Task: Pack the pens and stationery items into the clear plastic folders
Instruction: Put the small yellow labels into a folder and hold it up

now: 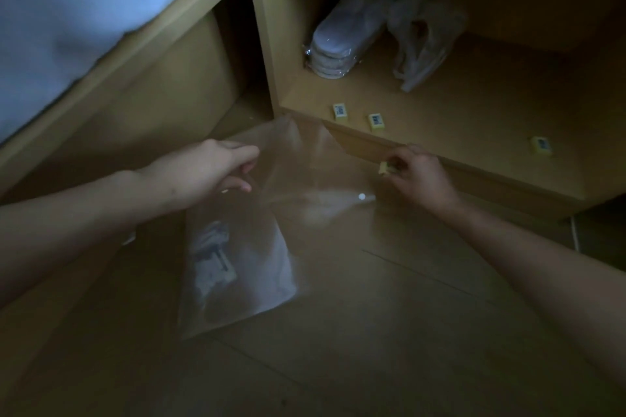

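Observation:
A clear plastic folder [271, 230] with a white snap button lies on the wooden floor, its flap raised. Pale items show blurred through its lower left part. My left hand [223, 166] pinches the flap's left edge and holds it up. My right hand [416, 173] pinches a small yellow eraser-like block [384, 168] just right of the folder's open top. Three more yellow blocks with barcode labels lie on the low shelf: one [339, 111], a second [376, 121] and a third [541, 145] further right.
The open wooden cabinet [440, 159] stands directly behind the folder. Inside it sit a wrapped stack of white pads [338, 44] and crumpled plastic bags [423, 44]. A bed frame with a white sheet [67, 27] fills the upper left.

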The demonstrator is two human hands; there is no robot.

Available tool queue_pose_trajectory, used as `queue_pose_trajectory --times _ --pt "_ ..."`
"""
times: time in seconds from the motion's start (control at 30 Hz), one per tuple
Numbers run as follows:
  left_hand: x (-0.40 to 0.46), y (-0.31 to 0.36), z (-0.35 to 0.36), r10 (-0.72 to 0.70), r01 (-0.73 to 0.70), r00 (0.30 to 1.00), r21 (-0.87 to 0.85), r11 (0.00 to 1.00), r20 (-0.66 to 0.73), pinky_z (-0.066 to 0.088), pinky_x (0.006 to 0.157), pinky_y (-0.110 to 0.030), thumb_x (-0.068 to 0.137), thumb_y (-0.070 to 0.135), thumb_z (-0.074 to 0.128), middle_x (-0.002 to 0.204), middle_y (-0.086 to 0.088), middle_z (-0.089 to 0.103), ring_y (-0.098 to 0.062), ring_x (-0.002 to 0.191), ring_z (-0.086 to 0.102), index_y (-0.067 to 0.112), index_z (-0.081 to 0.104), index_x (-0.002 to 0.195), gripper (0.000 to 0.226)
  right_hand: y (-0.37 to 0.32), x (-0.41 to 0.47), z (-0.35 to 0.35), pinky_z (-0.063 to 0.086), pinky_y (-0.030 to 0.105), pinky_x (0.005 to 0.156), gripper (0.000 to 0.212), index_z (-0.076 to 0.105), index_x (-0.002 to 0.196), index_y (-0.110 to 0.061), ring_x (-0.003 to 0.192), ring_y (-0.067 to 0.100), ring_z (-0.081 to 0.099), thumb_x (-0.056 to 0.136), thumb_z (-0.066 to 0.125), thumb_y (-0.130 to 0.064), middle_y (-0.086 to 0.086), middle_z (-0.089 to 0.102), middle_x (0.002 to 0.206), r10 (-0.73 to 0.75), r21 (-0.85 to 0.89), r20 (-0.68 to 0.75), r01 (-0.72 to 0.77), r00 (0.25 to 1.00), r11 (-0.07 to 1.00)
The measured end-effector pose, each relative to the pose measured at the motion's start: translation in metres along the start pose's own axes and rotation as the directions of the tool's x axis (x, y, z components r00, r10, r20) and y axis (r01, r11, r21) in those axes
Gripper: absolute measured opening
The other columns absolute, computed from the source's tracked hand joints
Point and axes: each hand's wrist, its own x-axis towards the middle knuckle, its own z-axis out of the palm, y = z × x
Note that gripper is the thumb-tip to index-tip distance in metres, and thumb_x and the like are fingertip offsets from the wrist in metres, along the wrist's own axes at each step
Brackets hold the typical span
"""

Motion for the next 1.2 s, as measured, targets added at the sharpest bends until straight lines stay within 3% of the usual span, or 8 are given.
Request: queue_pose_trajectory --times 0.17,0.23,0.33,0.57,0.7,0.87,1.0,1.2 --pt "0.01 0.013 0.001 0.029 -0.027 0.997 -0.025 0.999 0.068 0.043 0.071 -0.038 0.081 0.016 0.073 0.074 0.006 0.044 -0.022 0.075 0.05 0.023 0.037 0.077 0.036 -0.044 -0.014 -0.02 0.047 0.024 0.087 0.03 0.067 0.108 -0.007 0.091 0.016 0.058 0.079 0.073 -0.006 0.005 0.058 0.101 -0.048 0.214 -0.02 0.052 0.999 0.976" --pt "0.013 0.017 0.004 0.036 -0.035 0.996 -0.016 0.999 0.076 0.044 0.076 -0.041 0.081 0.017 0.072 0.08 -0.001 0.051 -0.026 0.081 0.054 0.015 0.043 0.08 0.029 -0.06 -0.019 -0.012 0.044 0.021 0.083 0.028 0.067 0.106 -0.004 0.091 0.02 0.058 0.078 0.073 -0.004 0.01 0.06 0.1 -0.131 0.194 0.052 0.118 0.99 0.974" --pt "0.013 0.02 0.007 0.031 -0.03 0.996 -0.01 0.999 0.084 0.045 0.081 -0.046 0.081 0.018 0.072 0.09 -0.008 0.059 -0.028 0.091 0.058 0.031 0.036 0.074 0.039 -0.077 -0.024 0.01 0.033 0.012 0.079 0.03 0.065 0.109 0.0 0.097 0.026 0.057 0.08 0.069 -0.002 0.016 0.059 0.105 -0.228 0.119 0.209 0.207 0.951 0.971" --pt "0.005 0.008 0.002 0.065 -0.064 0.998 -0.039 0.997 0.019 0.049 0.079 -0.05 0.08 0.022 0.072 0.087 -0.009 0.061 -0.031 0.095 0.062 0.042 0.027 0.073 0.05 -0.093 -0.023 0.054 0.036 0.024 0.086 0.031 0.063 0.111 0.0 0.104 0.03 0.056 0.079 0.065 0.001 0.017 0.059 0.11 -0.267 0.095 0.393 0.25 0.88 0.963" --pt "0.004 0.004 0.004 0.1 -0.097 0.994 -0.065 0.993 0.036 0.051 0.075 -0.05 0.075 0.052 0.05 0.077 0.002 0.053 -0.027 0.082 0.061 0.034 0.033 0.08 0.025 -0.097 -0.024 0.062 0.036 0.021 0.085 0.034 0.063 0.112 -0.002 0.104 0.029 0.057 0.079 0.063 0.002 0.016 0.061 0.111 -0.249 0.125 0.363 0.218 0.898 0.968" --pt "0.012 0.003 0.013 0.129 -0.128 0.988 -0.012 0.992 0.08 0.051 0.077 -0.052 0.081 0.053 0.057 0.073 0.014 0.042 -0.026 0.075 0.058 0.041 0.032 0.079 0.028 -0.087 -0.025 0.042 0.029 0.009 0.081 0.035 0.065 0.113 -0.004 0.103 0.019 0.056 0.08 0.062 0.005 0.012 0.062 0.113 -0.234 0.216 0.236 0.184 0.943 0.959" --pt "0.023 -0.005 0.022 0.106 -0.109 0.987 0.023 0.994 0.124 0.051 0.079 -0.052 0.077 0.061 0.047 0.079 0.014 0.044 -0.026 0.082 0.06 0.045 0.025 0.078 0.027 -0.068 -0.018 0.02 0.044 0.014 0.082 0.026 0.068 0.107 -0.006 0.089 0.008 0.053 0.084 0.061 0.004 0.005 0.06 0.101 -0.081 0.283 -0.029 0.086 0.996 0.955" --pt "0.026 0.013 0.009 0.07 -0.073 0.995 0.045 0.996 0.074 0.05 0.072 -0.045 0.08 0.051 0.045 0.085 0.009 0.05 -0.022 0.082 0.059 0.04 0.024 0.08 0.023 -0.033 0.012 -0.005 0.039 0.012 0.081 0.027 0.063 0.116 -0.008 0.089 0.007 0.05 0.091 0.055 0.0 0.005 0.054 0.11 0.206 0.287 -0.251 -0.13 0.946 0.949"
